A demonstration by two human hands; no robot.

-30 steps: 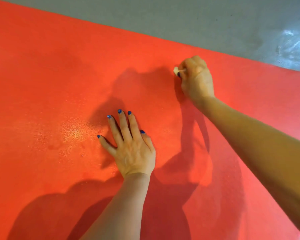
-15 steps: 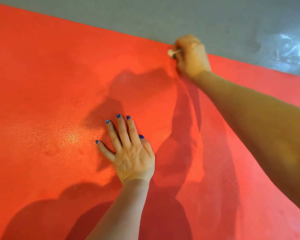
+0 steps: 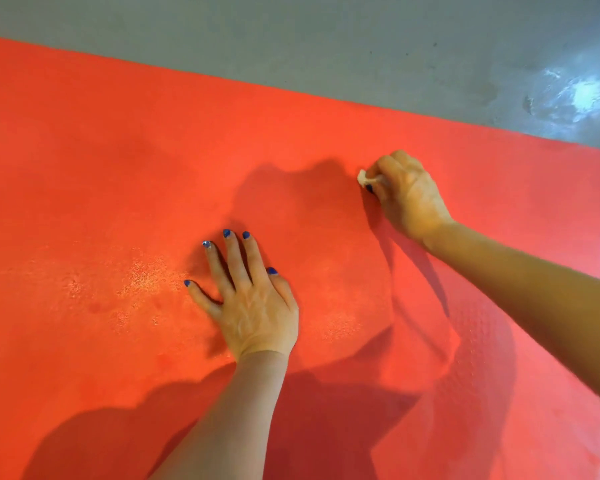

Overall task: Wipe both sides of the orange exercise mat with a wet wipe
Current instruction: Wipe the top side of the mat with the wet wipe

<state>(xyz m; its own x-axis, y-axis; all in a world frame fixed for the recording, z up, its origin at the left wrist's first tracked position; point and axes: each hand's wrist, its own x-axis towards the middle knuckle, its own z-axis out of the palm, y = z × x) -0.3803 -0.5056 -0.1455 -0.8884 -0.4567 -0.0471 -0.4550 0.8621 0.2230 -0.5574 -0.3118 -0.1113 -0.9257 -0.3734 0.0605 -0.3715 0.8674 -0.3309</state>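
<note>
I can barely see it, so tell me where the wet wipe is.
In the head view, the wet wipe is bunched in the right hand, upper right on the orange mat, short of its far edge.

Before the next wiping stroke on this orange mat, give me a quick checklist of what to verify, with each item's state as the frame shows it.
1. Right hand grips the wet wipe: ok, fingers curled round it, a white corner sticking out.
2. Wipe touching the orange mat: cannot tell, the hand hides the contact.
3. Left hand steadies the mat: ok, flat with fingers spread.
4. Mat lies flat on the grey floor: ok in the part visible.
5. Stroke path free of the left hand: ok, the hands are apart.
6. Underside wiped: cannot tell, only the top face shows.
</note>
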